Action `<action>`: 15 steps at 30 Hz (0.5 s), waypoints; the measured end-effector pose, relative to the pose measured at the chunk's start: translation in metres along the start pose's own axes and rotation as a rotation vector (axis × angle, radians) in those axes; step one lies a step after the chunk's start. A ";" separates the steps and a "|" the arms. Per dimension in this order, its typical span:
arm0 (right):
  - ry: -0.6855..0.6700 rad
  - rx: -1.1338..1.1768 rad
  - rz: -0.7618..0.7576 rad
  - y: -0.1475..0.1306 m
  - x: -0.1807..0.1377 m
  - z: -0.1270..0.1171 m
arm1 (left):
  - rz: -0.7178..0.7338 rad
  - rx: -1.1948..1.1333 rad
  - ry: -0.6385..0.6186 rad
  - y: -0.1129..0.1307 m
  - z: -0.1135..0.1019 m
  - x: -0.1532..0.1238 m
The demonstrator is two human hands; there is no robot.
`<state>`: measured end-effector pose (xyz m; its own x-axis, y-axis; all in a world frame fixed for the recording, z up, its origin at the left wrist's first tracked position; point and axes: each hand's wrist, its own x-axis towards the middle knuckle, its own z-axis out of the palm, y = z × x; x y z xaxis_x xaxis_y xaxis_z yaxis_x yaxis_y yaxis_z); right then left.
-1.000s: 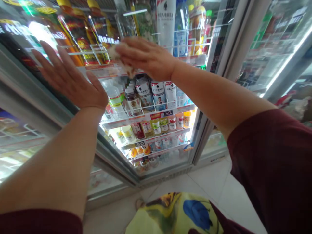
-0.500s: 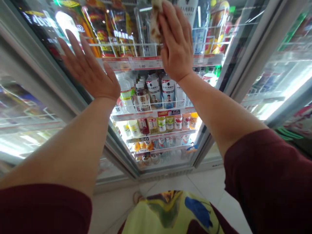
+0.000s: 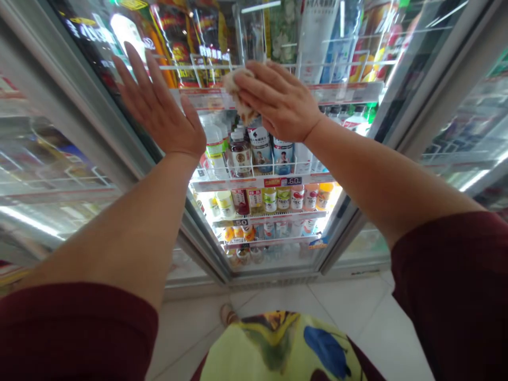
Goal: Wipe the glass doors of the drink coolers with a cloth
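My right hand presses a crumpled, pale cloth with brown spots against the glass door of a drinks fridge. Its fingers lie bent over the cloth and point to the left. My left hand rests flat on the left part of the same glass, fingers spread, with nothing in it. Behind the glass stand bottles on several shelves, among them a dark bottle with a pale label and blue-labelled bottles just below my right hand.
Metal door frames run down both sides of the glass, with further fridge doors beyond them. Below lies a pale tiled floor. A yellow patterned garment covers my front, and a foot shows beside it.
My right hand has moved down the glass with the cloth and turned so its fingers point left. My left hand stays spread on the glass. The whole view has shifted slightly.
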<state>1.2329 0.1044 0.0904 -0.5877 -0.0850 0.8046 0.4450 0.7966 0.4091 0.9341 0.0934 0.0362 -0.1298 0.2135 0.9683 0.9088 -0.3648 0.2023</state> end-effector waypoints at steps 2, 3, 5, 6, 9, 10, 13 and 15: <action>-0.002 0.044 -0.004 0.000 -0.001 -0.001 | 0.034 0.050 0.020 -0.007 0.004 0.001; 0.078 0.042 0.045 0.003 -0.002 -0.003 | 0.053 0.079 0.027 -0.010 0.006 0.002; 0.314 -0.009 0.213 0.009 -0.004 -0.009 | 0.079 0.101 0.036 -0.015 0.010 0.003; 0.406 -0.043 0.291 0.010 -0.005 -0.012 | 0.089 0.101 0.046 -0.017 0.012 0.003; 0.335 -0.085 0.292 -0.001 -0.007 -0.017 | 0.118 0.081 0.081 -0.021 0.014 0.003; 0.189 -0.069 0.217 -0.009 -0.007 -0.017 | 0.129 0.073 0.094 -0.022 0.015 0.003; -0.245 -0.034 0.032 -0.034 -0.006 -0.016 | 0.175 0.034 0.119 -0.025 0.018 0.003; -0.209 -0.101 0.127 -0.043 -0.004 -0.016 | 0.201 0.018 0.141 -0.027 0.020 0.003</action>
<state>1.2270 0.0604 0.0766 -0.6453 0.1458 0.7499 0.5832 0.7282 0.3602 0.9168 0.1220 0.0309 0.0017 0.0094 1.0000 0.9287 -0.3708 0.0019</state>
